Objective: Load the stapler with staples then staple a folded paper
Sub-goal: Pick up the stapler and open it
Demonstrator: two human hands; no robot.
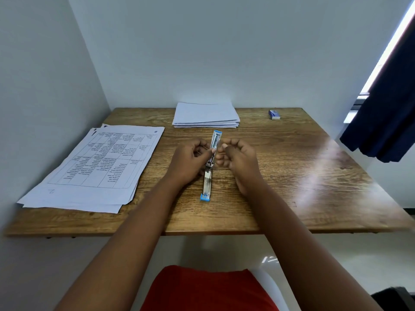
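Observation:
A blue and silver stapler [207,182] lies swung fully open along the middle of the wooden table [292,176], its base toward me and its top arm pointing away. My left hand [190,162] pinches the raised top arm near its middle with thumb and fingers. My right hand [238,160] hovers just right of that arm with its fingers curled; whether it holds staples I cannot tell. A small blue and white staple box [274,114] sits at the back right. A stack of folded white paper [205,115] lies at the back centre.
A pile of printed sheets [94,167] with a table on top covers the left part of the table. Walls close the left and back sides. A dark blue curtain [386,108] hangs at the right. My red-clothed lap [208,290] is below the front edge.

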